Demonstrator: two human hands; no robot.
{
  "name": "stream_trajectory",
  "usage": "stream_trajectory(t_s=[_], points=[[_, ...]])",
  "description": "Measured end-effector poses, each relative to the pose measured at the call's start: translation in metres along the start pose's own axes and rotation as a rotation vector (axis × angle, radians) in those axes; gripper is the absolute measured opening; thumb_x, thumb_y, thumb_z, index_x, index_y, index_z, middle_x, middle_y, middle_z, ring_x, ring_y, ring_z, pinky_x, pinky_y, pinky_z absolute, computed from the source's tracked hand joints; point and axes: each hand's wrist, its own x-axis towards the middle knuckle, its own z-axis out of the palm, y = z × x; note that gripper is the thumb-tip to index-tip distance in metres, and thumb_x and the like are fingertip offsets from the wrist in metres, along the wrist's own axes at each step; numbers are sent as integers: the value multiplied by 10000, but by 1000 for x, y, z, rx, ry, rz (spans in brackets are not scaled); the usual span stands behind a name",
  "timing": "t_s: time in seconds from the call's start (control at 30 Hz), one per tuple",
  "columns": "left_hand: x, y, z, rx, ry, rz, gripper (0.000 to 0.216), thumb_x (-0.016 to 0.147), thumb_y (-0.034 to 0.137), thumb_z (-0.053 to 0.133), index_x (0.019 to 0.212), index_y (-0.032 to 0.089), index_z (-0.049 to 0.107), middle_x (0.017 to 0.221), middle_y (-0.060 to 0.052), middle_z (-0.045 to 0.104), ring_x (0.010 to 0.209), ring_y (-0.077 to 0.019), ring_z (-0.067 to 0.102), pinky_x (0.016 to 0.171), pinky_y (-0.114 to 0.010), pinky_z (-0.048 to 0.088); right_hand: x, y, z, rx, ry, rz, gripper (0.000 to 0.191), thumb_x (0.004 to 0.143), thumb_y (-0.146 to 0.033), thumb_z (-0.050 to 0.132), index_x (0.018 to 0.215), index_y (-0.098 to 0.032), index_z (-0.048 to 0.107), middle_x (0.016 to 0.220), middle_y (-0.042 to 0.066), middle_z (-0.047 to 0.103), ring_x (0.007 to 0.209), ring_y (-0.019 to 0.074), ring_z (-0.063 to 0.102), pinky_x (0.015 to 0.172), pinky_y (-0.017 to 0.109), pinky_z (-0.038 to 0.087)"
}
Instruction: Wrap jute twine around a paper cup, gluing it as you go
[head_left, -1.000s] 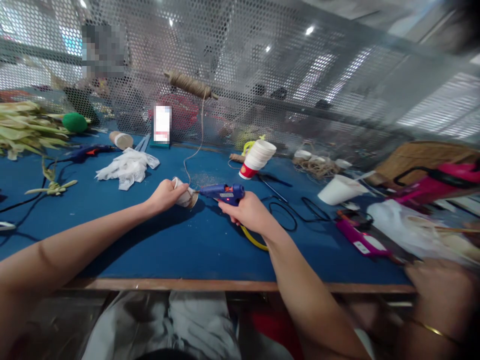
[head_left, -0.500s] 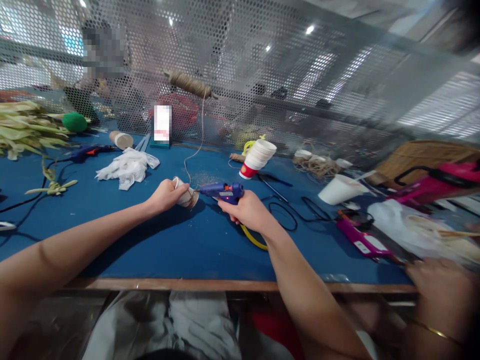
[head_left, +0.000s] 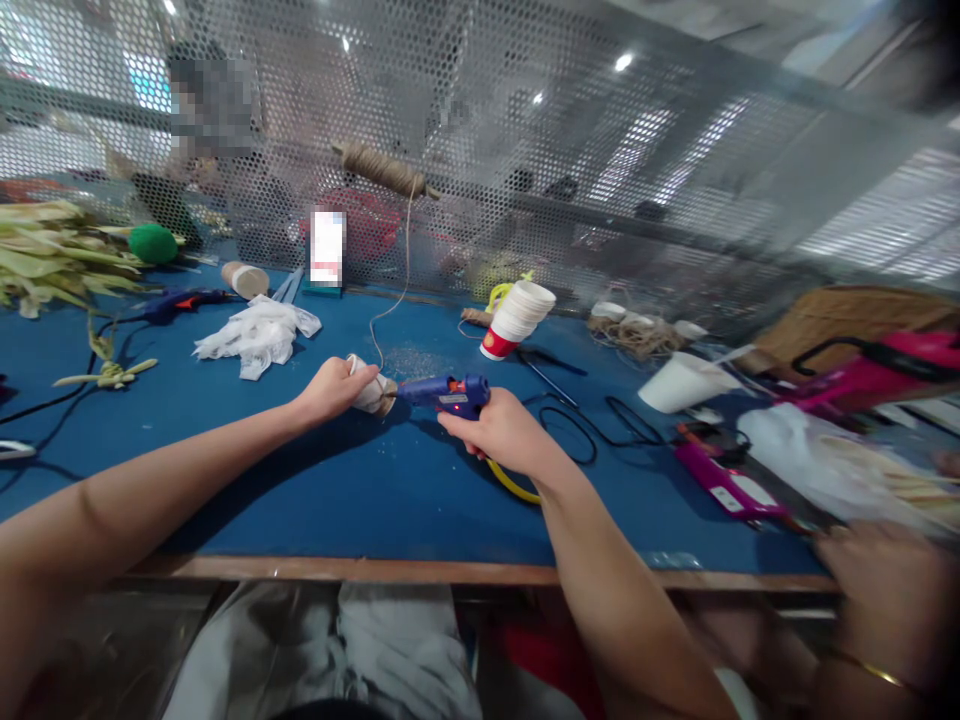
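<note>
My left hand (head_left: 334, 388) is closed around a small paper cup (head_left: 367, 388), tilted on its side with its base end to the right. Brown twine covers that end, and a strand of twine (head_left: 407, 240) runs up from it to a twine spool (head_left: 381, 168) against the mesh. In my right hand (head_left: 504, 428) is a blue glue gun (head_left: 450, 393); my fingers wrap its handle. Its nozzle points left and meets, or nearly meets, the twine-covered end of the cup. A small red light shows on the gun's body.
A stack of paper cups (head_left: 519, 318) stands behind my right hand. White crumpled plastic (head_left: 259, 335), a second glue gun (head_left: 184, 303) and corn husks (head_left: 64, 250) lie left. At right are a magenta tool (head_left: 727, 480), a white cup (head_left: 682, 382) and another person's hand (head_left: 877, 560).
The glue gun and my right hand have shifted very slightly down. The cup stays in my left hand, nearly unmoved.
</note>
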Motion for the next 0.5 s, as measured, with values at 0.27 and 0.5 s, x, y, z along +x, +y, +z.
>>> stream_trajectory(t_s=[0.27,0.5], points=[[-3,0,0,82,14,65,390,678,456,436,461,135,481,441,29,333,455,-83,287,438,-227,223,7,4,-1,-22,56,2,214,691,-305,542,552,-145,515,397,-8,492,349,88,463,398,206,402],[-8,3,0,65,-1,114,394,674,444,458,402,168,390,405,38,275,431,-81,251,420,-234,182,13,6,2,-9,60,8,189,695,-268,538,554,-144,515,382,-15,487,331,76,447,378,193,395]])
